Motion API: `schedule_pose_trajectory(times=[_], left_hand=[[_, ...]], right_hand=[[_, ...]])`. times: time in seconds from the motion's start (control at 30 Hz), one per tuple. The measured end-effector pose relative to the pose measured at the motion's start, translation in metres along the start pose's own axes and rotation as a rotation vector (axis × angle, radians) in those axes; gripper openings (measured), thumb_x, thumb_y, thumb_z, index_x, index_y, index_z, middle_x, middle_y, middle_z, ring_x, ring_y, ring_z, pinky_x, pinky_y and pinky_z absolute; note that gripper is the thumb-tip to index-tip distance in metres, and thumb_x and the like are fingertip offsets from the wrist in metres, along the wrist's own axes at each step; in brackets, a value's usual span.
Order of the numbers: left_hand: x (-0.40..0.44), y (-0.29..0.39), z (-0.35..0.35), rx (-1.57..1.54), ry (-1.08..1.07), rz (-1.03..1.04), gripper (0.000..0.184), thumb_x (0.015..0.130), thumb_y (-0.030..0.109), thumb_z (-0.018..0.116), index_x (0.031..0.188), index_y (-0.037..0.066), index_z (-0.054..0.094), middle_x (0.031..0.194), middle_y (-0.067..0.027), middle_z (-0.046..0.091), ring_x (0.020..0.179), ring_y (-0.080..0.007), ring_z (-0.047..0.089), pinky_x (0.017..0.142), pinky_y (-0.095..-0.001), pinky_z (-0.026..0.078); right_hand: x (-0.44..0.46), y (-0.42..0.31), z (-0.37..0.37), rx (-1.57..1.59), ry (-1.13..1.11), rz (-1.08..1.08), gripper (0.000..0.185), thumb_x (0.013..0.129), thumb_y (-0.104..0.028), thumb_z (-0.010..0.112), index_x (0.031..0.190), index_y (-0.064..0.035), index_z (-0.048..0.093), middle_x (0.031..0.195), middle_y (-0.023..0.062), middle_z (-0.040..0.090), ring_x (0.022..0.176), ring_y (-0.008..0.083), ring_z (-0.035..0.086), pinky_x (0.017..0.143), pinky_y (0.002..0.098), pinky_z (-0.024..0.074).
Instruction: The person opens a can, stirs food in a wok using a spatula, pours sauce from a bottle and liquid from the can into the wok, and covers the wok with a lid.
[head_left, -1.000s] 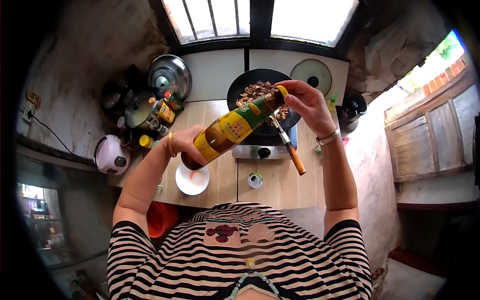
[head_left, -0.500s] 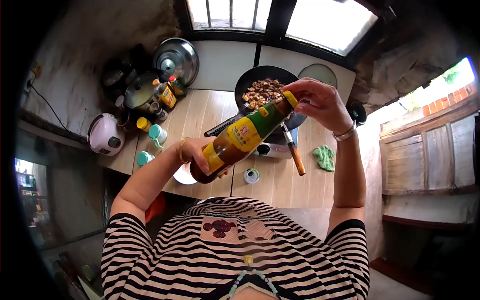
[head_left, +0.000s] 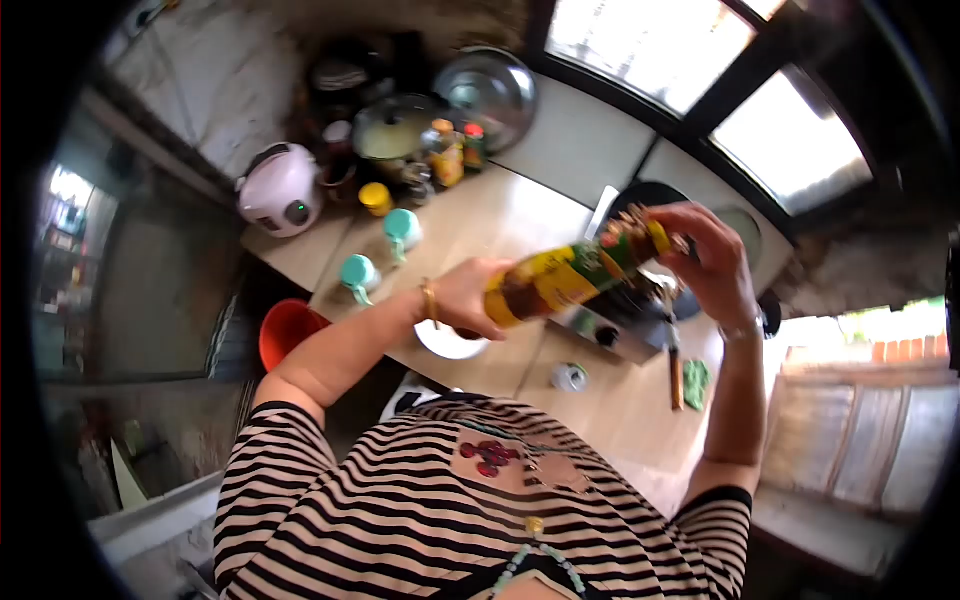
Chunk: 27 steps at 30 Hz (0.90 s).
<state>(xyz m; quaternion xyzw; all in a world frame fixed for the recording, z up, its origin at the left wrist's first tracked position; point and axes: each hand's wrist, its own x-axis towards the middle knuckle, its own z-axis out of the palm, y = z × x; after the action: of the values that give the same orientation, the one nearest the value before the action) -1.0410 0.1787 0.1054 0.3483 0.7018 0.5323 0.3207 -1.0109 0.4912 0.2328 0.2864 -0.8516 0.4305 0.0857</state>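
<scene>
Over the surface point(head_left: 515, 215), close to the pan point(head_left: 655, 192), the bottle point(head_left: 560, 283) is held aslant, its neck toward the pan. Both hands are closed: the left hand point(head_left: 472, 293) wraps its lower body, the right hand point(head_left: 708, 255) pinches the yellow cap point(head_left: 658, 237). Blur hides whether the cap is loose. If it is, a deeper tilt could spill liquid, and a slack right pinch could let the cap fall into the pan. Should the left hand slip on the smooth glass, the bottle could drop onto the plate point(head_left: 450, 345) or can point(head_left: 571, 377). Compared with half a second ago, the view has swung round, setting the surface askew; the bottle lies flatter across it, and its neck and the right hand cover more of the pan.
</scene>
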Motion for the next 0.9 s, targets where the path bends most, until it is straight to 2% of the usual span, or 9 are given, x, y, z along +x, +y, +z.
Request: schedule_pose_trajectory(times=[0.23, 0.37, 0.43, 0.5, 0.57, 0.77, 0.8, 0.87, 0.9], left_hand=[[-0.049, -0.054, -0.101, -0.030, 0.180, 0.108, 0.080, 0.055, 0.025, 0.088, 0.122, 0.004, 0.051, 0.107, -0.0123, 0.065, 0.097, -0.0218, 0.063, 0.090, -0.0332, 0.049], [-0.080, -0.083, -0.179, -0.110, 0.173, -0.089, 0.077, 0.058, 0.018, 0.087, 0.123, 0.002, 0.048, 0.107, -0.0099, 0.066, 0.092, -0.0158, 0.062, 0.086, -0.0303, 0.050], [-0.092, -0.113, -0.218, 0.087, 0.380, 0.233, 0.074, 0.058, 0.014, 0.087, 0.120, 0.003, 0.049, 0.106, -0.0059, 0.062, 0.098, -0.0134, 0.057, 0.088, -0.0306, 0.048], [-0.107, -0.145, -0.260, 0.019, 0.544, 0.303, 0.071, 0.058, 0.011, 0.087, 0.118, 0.006, 0.049, 0.108, -0.0049, 0.059, 0.102, -0.0133, 0.055, 0.090, -0.0316, 0.047], [-0.121, -0.156, -0.306, -0.394, 0.651, 0.117, 0.069, 0.057, 0.010, 0.087, 0.116, 0.008, 0.051, 0.112, -0.0054, 0.059, 0.105, -0.0153, 0.056, 0.093, -0.0328, 0.047], [-0.133, -0.225, -0.482, 0.019, 1.298, 0.115, 0.070, 0.054, 0.010, 0.088, 0.113, 0.001, 0.052, 0.103, -0.0095, 0.067, 0.091, -0.0212, 0.066, 0.084, -0.0337, 0.053], [-0.133, -0.240, -0.504, 0.073, 1.399, 0.069, 0.069, 0.053, 0.010, 0.089, 0.111, 0.001, 0.053, 0.104, -0.0097, 0.067, 0.092, -0.0209, 0.065, 0.084, -0.0338, 0.053], [-0.132, -0.265, -0.542, 0.107, 1.558, -0.018, 0.066, 0.050, 0.012, 0.089, 0.107, 0.000, 0.058, 0.105, -0.0126, 0.068, 0.093, -0.0221, 0.066, 0.083, -0.0335, 0.052], [-0.134, -0.288, -0.566, 0.124, 1.577, -0.235, 0.066, 0.048, 0.015, 0.089, 0.105, 0.000, 0.059, 0.103, -0.0162, 0.068, 0.095, -0.0286, 0.066, 0.085, -0.0355, 0.052]], right_hand=[[0.112, -0.013, 0.090, -0.094, -0.043, -0.011, 0.044, 0.069, -0.001, 0.077, 0.111, -0.0085, 0.067, 0.103, 0.0103, 0.067, 0.094, 0.0245, 0.065, 0.083, 0.0339, 0.0531], [0.183, -0.001, 0.146, -0.061, 0.009, 0.003, 0.071, 0.072, -0.007, 0.075, 0.137, -0.0136, 0.049, 0.138, 0.0114, 0.052, 0.118, 0.0281, 0.057, 0.092, 0.0400, 0.0497], [0.200, 0.020, 0.162, -0.005, 0.018, 0.044, 0.062, 0.083, -0.007, 0.065, 0.141, -0.0153, 0.044, 0.145, 0.0094, 0.045, 0.123, 0.0265, 0.054, 0.093, 0.0413, 0.0496], [0.206, 0.037, 0.175, -0.023, 0.023, 0.108, 0.061, 0.084, -0.004, 0.063, 0.141, -0.0147, 0.045, 0.143, 0.0097, 0.047, 0.120, 0.0247, 0.056, 0.089, 0.0387, 0.0517], [0.204, 0.046, 0.185, -0.008, 0.011, 0.220, 0.058, 0.085, -0.002, 0.062, 0.139, -0.0141, 0.047, 0.139, 0.0109, 0.050, 0.115, 0.0228, 0.059, 0.083, 0.0347, 0.0538], [0.171, 0.075, 0.196, -0.083, -0.012, 0.434, 0.051, 0.089, -0.005, 0.062, 0.138, -0.0086, 0.048, 0.117, 0.0088, 0.065, 0.097, 0.0160, 0.066, 0.080, 0.0277, 0.0534], [0.163, 0.081, 0.198, 0.006, 0.010, 0.548, 0.048, 0.091, -0.009, 0.062, 0.137, -0.0055, 0.047, 0.134, 0.0123, 0.055, 0.095, 0.0142, 0.066, 0.085, 0.0284, 0.0520], [0.152, 0.091, 0.203, 0.017, 0.025, 0.597, 0.050, 0.092, -0.012, 0.063, 0.138, -0.0052, 0.047, 0.135, 0.0118, 0.054, 0.094, 0.0140, 0.066, 0.086, 0.0286, 0.0518], [0.148, 0.093, 0.207, 0.043, 0.044, 0.623, 0.050, 0.092, -0.013, 0.063, 0.138, -0.0048, 0.046, 0.135, 0.0117, 0.054, 0.094, 0.0141, 0.066, 0.086, 0.0287, 0.0517]])
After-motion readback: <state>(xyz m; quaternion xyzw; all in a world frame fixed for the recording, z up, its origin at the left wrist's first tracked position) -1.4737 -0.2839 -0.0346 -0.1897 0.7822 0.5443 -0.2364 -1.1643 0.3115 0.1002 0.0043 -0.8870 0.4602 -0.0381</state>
